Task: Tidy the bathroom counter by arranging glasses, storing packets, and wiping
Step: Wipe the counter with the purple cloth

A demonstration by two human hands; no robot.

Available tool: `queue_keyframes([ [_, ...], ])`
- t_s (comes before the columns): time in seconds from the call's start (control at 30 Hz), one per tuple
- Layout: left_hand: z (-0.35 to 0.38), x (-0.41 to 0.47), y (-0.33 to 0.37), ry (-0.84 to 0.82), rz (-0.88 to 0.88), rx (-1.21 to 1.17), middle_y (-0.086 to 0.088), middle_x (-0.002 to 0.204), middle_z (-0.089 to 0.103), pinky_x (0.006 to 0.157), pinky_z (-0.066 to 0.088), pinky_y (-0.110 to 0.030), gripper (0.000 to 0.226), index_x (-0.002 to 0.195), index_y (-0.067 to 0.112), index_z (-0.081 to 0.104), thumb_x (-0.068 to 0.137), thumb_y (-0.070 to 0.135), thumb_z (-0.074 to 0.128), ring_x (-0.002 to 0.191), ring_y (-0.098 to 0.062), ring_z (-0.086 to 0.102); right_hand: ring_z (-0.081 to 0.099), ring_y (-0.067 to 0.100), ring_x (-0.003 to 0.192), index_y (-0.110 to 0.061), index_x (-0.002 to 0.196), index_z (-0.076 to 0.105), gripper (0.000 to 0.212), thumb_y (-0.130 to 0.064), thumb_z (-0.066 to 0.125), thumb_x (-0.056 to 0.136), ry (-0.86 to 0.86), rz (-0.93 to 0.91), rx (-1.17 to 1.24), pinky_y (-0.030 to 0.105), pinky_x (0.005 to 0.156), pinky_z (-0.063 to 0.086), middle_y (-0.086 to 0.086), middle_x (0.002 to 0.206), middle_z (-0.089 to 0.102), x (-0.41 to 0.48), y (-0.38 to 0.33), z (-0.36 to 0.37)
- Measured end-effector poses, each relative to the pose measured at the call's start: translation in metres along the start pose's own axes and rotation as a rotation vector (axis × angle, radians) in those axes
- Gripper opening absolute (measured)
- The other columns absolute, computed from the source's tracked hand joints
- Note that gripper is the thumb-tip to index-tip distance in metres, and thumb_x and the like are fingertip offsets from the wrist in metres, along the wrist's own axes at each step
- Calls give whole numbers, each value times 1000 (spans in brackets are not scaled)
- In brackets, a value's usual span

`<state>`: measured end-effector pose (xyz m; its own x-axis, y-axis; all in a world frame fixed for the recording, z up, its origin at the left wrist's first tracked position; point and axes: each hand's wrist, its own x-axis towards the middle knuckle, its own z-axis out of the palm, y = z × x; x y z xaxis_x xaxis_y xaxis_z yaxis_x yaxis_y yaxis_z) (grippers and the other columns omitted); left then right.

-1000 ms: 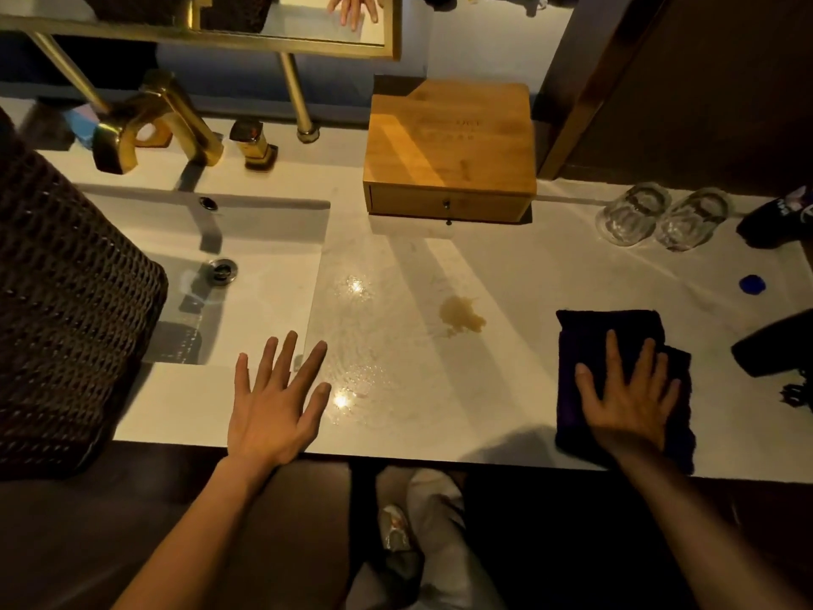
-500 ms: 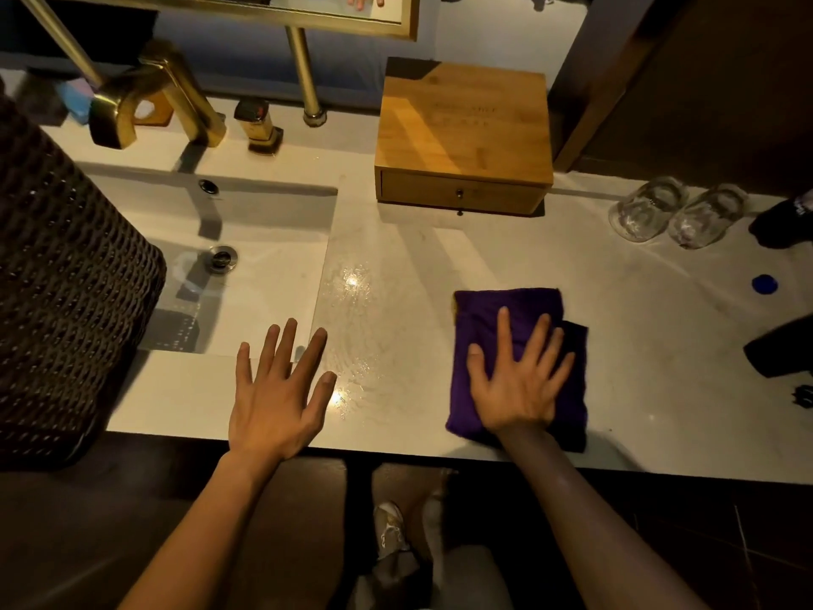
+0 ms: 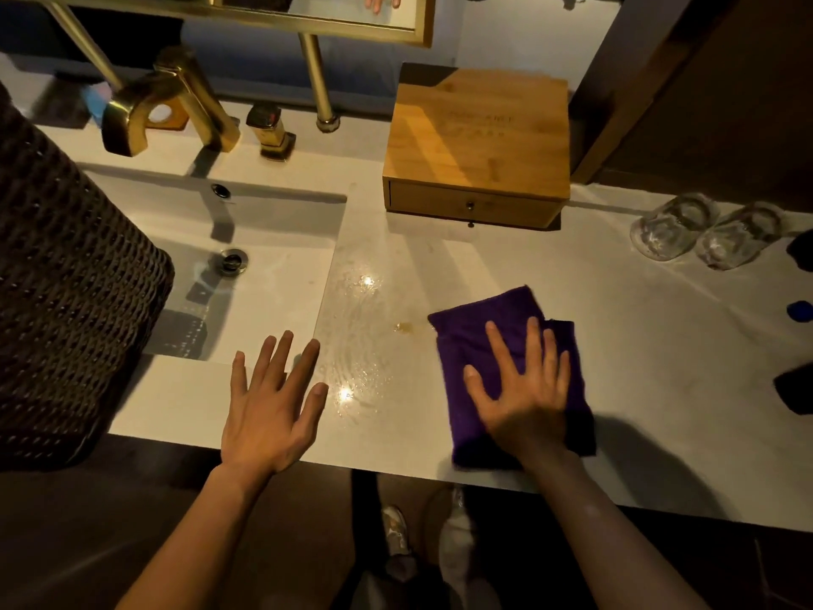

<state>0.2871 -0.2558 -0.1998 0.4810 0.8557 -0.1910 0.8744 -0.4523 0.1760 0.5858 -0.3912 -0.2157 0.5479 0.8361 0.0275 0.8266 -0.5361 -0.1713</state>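
Note:
A folded purple cloth (image 3: 475,319) lies on the white marble counter (image 3: 660,345) near its front edge. My right hand (image 3: 521,389) presses flat on the cloth with the fingers spread. Just left of the cloth there is a small brownish stain (image 3: 407,328) among wet, shiny streaks. My left hand (image 3: 270,402) rests flat and empty on the counter edge by the sink (image 3: 264,222). Two clear glasses (image 3: 668,226) (image 3: 734,239) stand side by side at the back right. A wooden drawer box (image 3: 479,134) sits at the back with its drawer closed.
A gold faucet (image 3: 162,103) stands behind the sink. A dark wicker basket (image 3: 66,301) fills the left side. At the right edge lie a small blue cap (image 3: 798,310) and dark objects (image 3: 796,389), cut off by the frame.
My right hand slid the cloth left across the brown stain, then slightly back right. The stain is now much smaller. My left hand has stayed in place.

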Motion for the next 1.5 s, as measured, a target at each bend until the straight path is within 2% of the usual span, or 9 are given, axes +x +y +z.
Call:
queue_keyframes([
  [0.13, -1, -1, 2, 4, -17, 5, 1, 167, 9, 124, 1, -55, 61, 156, 39, 11, 99, 58, 16, 156, -16, -3, 26, 39, 147, -37, 149, 41, 68, -68, 36, 88, 42, 193, 7, 57, 119, 20, 16, 161, 27, 6, 59, -8],
  [0.27, -1, 0, 2, 1, -17, -2, 1, 167, 10, 124, 2, -55, 62, 156, 39, 10, 98, 59, 16, 156, -16, -3, 8, 32, 152, -45, 154, 18, 82, -78, 17, 79, -146, 372, -2, 53, 123, 6, 9, 167, 8, 17, 108, -25],
  [0.47, 0, 1, 2, -5, -10, 18, 1, 167, 12, 124, 0, -54, 62, 157, 39, 9, 98, 60, 15, 156, -17, 0, 3, 38, 152, -43, 156, 9, 87, -78, 8, 76, -159, 426, -47, 57, 122, 2, 12, 167, 4, 36, 89, -22],
  [0.7, 0, 1, 3, 6, -15, 16, 1, 167, 13, 125, -1, -53, 62, 157, 38, 11, 99, 60, 15, 155, -16, 1, -12, 40, 151, -45, 153, -10, 73, -73, 13, 90, -297, 86, -97, 60, 120, -5, 11, 166, -13, 80, 14, -14],
  [0.93, -1, -1, 2, 35, -46, -30, 2, 167, 10, 125, -1, -52, 64, 157, 36, 13, 98, 61, 14, 155, -15, 0, -16, 40, 151, -43, 155, -6, 73, -70, 18, 92, -319, -248, -22, 62, 119, -4, 12, 166, -13, 47, -81, -6],
  [1.1, -1, -1, 2, 45, -66, -42, 1, 167, 12, 125, 0, -53, 65, 157, 33, 18, 98, 61, 13, 155, -15, 0, 12, 38, 152, -42, 154, 23, 69, -66, 38, 92, -228, -372, 34, 59, 120, 14, 13, 166, 13, -8, -66, -4],
  [1.27, -1, -2, 2, 50, -64, -36, 0, 167, 15, 125, -2, -52, 66, 154, 30, 28, 98, 61, 11, 156, -16, 2, 17, 39, 151, -39, 151, 35, 71, -67, 46, 87, -213, -253, 19, 58, 120, 16, 16, 164, 17, -36, 24, -15],
  [1.4, -1, -2, 2, 55, -60, -40, 0, 166, 17, 125, -1, -52, 67, 153, 30, 30, 98, 62, 11, 156, -16, 3, 1, 29, 154, -47, 154, 18, 76, -78, 20, 85, -249, 40, -36, 51, 124, 6, 7, 168, 2, -17, 75, -30],
  [1.5, -2, -2, 4, 53, -59, -44, 0, 166, 19, 125, 1, -52, 66, 153, 29, 32, 98, 61, 14, 155, -16, 5, 2, 32, 153, -46, 154, 16, 78, -76, 19, 83, -181, 260, -22, 55, 123, 4, 9, 167, 4, 13, 68, -28],
])
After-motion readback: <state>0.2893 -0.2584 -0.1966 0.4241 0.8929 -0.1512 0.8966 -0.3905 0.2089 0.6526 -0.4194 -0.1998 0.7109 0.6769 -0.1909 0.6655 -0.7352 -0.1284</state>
